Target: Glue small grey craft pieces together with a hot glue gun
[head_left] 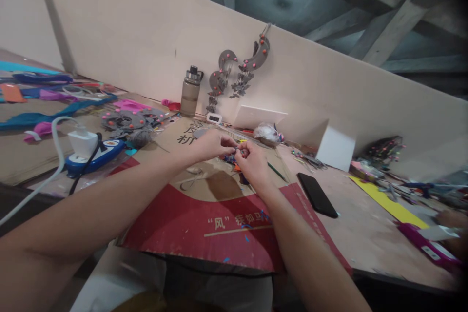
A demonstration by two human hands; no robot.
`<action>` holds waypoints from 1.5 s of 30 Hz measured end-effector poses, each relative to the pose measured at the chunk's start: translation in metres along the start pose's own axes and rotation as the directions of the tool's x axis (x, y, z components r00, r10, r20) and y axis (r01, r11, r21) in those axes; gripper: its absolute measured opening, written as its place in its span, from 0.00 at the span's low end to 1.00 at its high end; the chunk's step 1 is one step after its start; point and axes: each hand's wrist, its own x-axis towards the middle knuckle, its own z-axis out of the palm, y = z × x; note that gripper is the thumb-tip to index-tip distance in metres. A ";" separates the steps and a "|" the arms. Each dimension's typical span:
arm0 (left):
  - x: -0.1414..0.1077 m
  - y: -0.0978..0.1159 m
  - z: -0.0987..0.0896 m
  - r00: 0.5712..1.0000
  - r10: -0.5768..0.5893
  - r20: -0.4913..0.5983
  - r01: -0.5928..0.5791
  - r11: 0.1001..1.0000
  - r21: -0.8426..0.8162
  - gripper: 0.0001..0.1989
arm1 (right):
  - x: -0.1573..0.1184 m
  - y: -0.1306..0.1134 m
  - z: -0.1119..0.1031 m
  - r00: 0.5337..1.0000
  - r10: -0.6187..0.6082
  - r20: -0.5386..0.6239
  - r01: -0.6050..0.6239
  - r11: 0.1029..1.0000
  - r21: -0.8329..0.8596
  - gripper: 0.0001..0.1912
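My left hand [218,144] and my right hand [251,160] meet over the middle of a red and tan printed cardboard sheet [234,234]. The fingertips of both are pinched together, almost touching. What they hold between them is too small and too covered to name. Just below the fingers lie small scraps in blue and orange [237,167], partly hidden by my right hand. A dark green pencil [277,171] rests to the right of that hand.
A grey water bottle [190,93] stands at the partition, beside hanging grey ornaments [257,56] with pink dots. A black phone [317,195] lies right of the cardboard. Left are a blue power strip [95,157] and grey felt pieces [124,121]; far right, a magenta power strip [427,243].
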 end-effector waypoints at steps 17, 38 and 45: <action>0.000 -0.023 -0.027 0.932 0.055 -0.358 0.145 0.849 0.508 0.07 | -0.003 0.005 0.007 0.991 -0.080 0.110 0.071 0.994 0.083 0.09; 0.014 -0.063 -0.045 0.771 -0.371 -0.517 -0.149 0.684 -0.714 0.11 | -0.002 0.024 -0.008 0.881 0.352 0.317 -0.174 0.863 -0.475 0.22; 0.013 -0.057 -0.039 0.793 -0.367 -0.486 -0.100 0.708 -0.699 0.11 | -0.003 0.029 -0.004 0.780 0.444 0.442 -0.203 0.847 -0.492 0.23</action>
